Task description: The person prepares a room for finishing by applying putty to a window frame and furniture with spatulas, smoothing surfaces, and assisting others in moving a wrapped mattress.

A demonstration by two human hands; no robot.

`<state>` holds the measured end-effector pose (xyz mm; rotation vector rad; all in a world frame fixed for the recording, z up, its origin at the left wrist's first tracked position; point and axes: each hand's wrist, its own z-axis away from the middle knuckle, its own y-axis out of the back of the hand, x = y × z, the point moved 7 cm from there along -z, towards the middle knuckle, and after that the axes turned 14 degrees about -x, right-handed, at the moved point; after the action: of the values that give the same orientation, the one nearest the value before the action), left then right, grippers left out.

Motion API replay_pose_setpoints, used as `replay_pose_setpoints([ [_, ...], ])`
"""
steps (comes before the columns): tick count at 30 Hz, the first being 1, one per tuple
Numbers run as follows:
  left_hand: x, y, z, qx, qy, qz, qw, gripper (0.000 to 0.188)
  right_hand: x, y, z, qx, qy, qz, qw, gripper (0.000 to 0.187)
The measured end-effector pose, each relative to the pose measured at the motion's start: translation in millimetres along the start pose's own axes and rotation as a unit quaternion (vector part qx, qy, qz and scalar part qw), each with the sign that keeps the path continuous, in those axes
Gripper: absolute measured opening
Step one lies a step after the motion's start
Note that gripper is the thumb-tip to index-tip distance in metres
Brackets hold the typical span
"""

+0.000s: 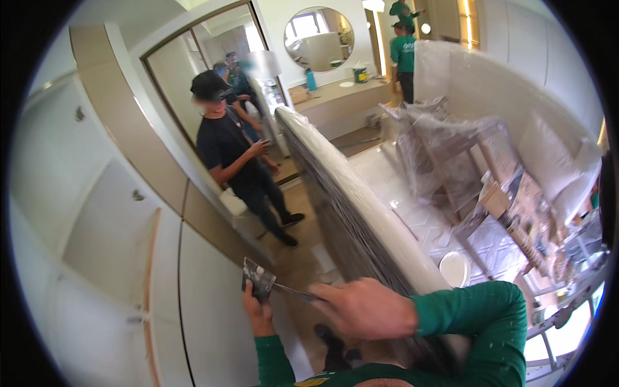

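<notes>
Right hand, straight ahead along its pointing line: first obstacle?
Probably the dark smeared plate in the left hand: the thin tool in the right hand runs to its edge in view, though depth is unclear.

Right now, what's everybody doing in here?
The person in green sleeves grips a dark, smeared flat piece in the left hand. The right hand holds a thin metal tool reaching to that piece; I can't tell if they join. Ahead, a person in dark clothes stands looking down, hands in front, beside a long plastic-wrapped panel. Farther back, another person wears a green top.
</notes>
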<state>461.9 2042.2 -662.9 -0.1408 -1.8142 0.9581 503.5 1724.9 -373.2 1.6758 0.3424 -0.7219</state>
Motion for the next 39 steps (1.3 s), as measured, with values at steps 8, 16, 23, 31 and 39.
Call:
replay_pose_setpoints([
  [8, -17, 71, -122, -0.010, 0.080, -0.004, 0.997, 0.038, 126, 140, -223, 0.135, -0.114, 0.002, 0.984, 0.028],
  [16, -25, 133, -162, 0.021, 0.121, -0.011, 0.992, 0.037, 225, 113, -309, 0.133, -0.036, 0.185, 0.973, 0.025],
  [23, -31, 109, -183, 0.039, 0.141, 0.047, 0.988, 0.037, 242, 101, -310, 0.018, -0.070, 0.123, 0.990, 0.027],
  [31, 22, 44, -204, -0.008, 0.146, 0.045, 0.988, 0.038, 247, 110, -312, 0.058, -0.051, 0.097, 0.992, 0.029],
  [39, 16, 13, -246, -0.040, 0.111, 0.131, 0.984, 0.036, 231, 116, -318, 0.070, -0.074, 0.024, 0.995, 0.030],
])
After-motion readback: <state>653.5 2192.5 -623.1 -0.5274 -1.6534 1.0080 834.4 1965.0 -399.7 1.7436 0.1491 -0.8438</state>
